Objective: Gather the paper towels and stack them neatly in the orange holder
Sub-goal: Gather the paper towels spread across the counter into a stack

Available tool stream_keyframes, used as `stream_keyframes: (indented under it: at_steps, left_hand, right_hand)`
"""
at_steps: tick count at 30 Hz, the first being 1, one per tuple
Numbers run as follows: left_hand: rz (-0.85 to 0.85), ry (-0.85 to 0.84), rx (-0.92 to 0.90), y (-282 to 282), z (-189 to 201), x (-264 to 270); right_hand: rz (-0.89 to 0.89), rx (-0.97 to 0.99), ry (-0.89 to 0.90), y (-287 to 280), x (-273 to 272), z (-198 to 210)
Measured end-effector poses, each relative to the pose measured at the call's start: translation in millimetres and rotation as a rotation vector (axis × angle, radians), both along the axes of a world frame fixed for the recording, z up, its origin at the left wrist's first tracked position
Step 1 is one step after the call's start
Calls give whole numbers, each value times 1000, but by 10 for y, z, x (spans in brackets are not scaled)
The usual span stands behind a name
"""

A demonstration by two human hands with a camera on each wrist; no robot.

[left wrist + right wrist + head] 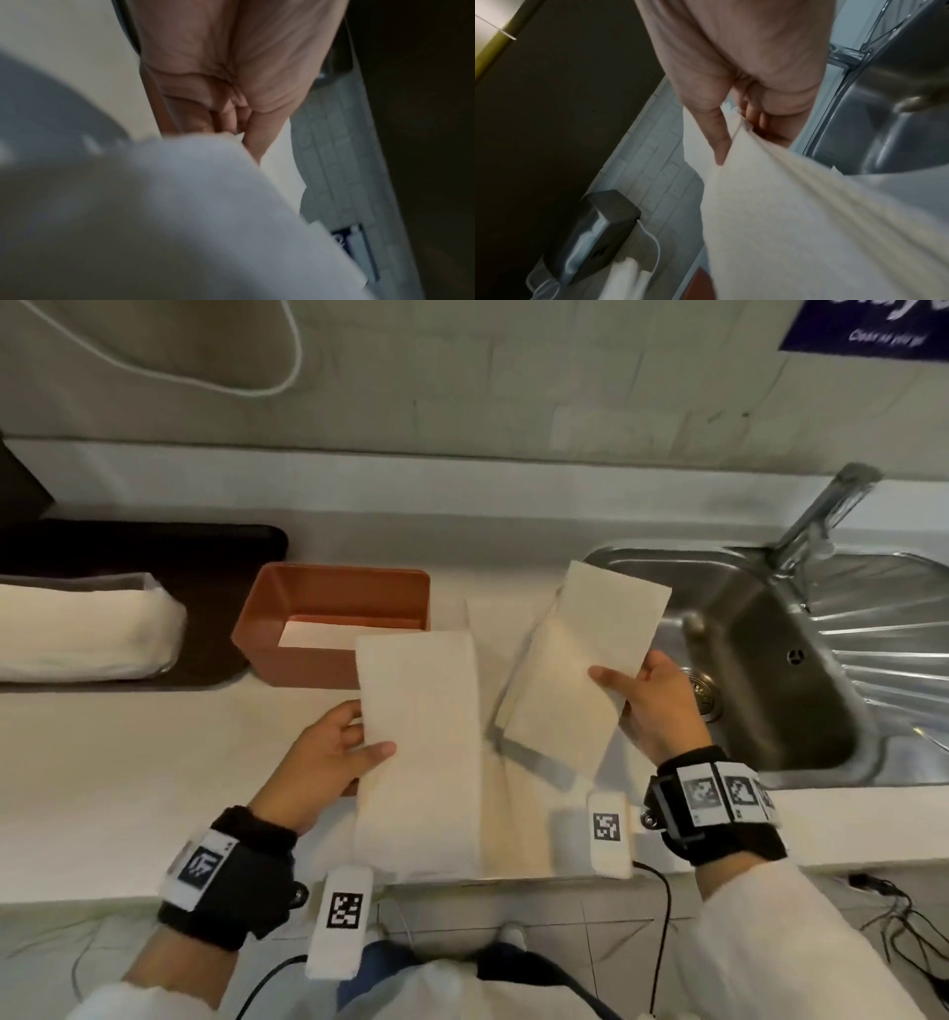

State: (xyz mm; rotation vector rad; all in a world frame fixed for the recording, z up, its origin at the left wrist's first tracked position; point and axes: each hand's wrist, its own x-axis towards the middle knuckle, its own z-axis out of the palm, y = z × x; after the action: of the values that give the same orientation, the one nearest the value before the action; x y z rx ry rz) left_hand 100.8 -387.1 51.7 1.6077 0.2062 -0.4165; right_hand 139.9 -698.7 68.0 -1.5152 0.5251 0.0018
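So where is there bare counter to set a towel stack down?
Bare counter lies left of the left hand, below the dark mat. Crowded: the orange holder and both towel stacks fill the middle; the sink takes the right.

The holder [336,588] sits on the counter [128,762], left of the sink [770,660].
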Motion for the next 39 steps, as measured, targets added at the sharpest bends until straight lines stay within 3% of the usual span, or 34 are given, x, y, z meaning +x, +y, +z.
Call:
stream_keyframes:
  at_steps: [3, 5, 9, 13, 18, 21, 26, 31, 39]
  left_hand:
    - [-16, 41, 115, -379, -265, 136]
    - [-41, 34, 291, -499, -407, 199]
    - [-72, -31, 610, -552, -539, 221]
    - [-140, -75, 821, -602, -612, 187]
    - [-144, -24, 959, -651, -636, 215]
    - [-137, 47, 926, -597, -654, 276]
    - [-237, 60, 965, -562, -622, 337]
    - [-246, -8, 904, -607, -560, 293]
    - [-69, 36, 430, -362, -521, 270]
  right_hand:
    - [-32, 90, -73, -208, 280, 7]
    - [14, 107, -73, -214, 415, 0]
    - [41, 139, 108, -70, 577, -290]
    - [37, -290, 262, 92, 578, -582]
    - [42, -548, 250, 108, 540, -599]
    - [90, -695, 368, 110, 570, -661]
    - [183, -747, 496, 179, 641, -642]
    - [154, -731, 473, 277, 727, -589]
    - [-12, -249, 402, 100, 653, -535]
